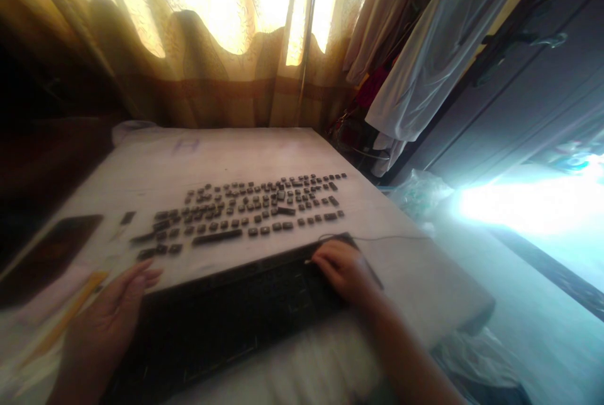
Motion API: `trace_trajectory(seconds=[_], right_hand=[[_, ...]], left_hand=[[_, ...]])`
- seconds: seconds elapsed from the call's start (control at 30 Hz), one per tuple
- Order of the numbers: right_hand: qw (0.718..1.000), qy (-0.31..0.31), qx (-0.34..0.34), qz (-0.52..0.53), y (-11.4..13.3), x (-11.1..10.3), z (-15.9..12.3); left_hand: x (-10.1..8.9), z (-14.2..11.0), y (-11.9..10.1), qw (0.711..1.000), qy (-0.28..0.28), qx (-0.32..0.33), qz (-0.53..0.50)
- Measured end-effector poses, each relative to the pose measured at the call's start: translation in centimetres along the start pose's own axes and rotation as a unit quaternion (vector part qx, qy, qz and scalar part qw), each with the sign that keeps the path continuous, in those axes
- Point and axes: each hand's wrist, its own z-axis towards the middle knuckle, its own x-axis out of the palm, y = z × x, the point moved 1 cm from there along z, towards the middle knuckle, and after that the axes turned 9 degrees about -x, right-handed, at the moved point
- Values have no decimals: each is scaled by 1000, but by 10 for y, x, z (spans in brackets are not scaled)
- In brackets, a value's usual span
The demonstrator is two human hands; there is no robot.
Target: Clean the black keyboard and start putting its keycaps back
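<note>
A black keyboard base (226, 310), its keycaps off, lies at a slant in front of me. My right hand (342, 266) is over its right end, fingers pinched together; a small pale tip shows at the fingertips, too blurred to name. My left hand (117, 304) is at the base's left end, its fingers loosely stretched out and apart from the keycaps. Beyond the base, loose dark keycaps (264, 230) lie in rows on the white-covered table (255, 153). Among them is the long space bar (217, 237).
On the left are a dark flat object (51, 248), a yellow stick-like item (66, 317) and a small dark-ended item (127, 217). A thin cable (387, 238) runs off the right edge. Curtains (212, 78) hang behind; clothes (434, 59) hang by the door.
</note>
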Motion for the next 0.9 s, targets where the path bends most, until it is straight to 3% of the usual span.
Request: trace_trajectory(seconds=[0.23,0.6,0.9], right_hand=[[999,25,-12,-45,2,3,1],[989,69,-41,-127,9,4,12],[983,45,-39,-174,7,11,13]], left_hand=[[0,2,3,999,-11,32,4],[-1,5,5,1000,6,30,2],[0,4,4,1000,10,12,-11]])
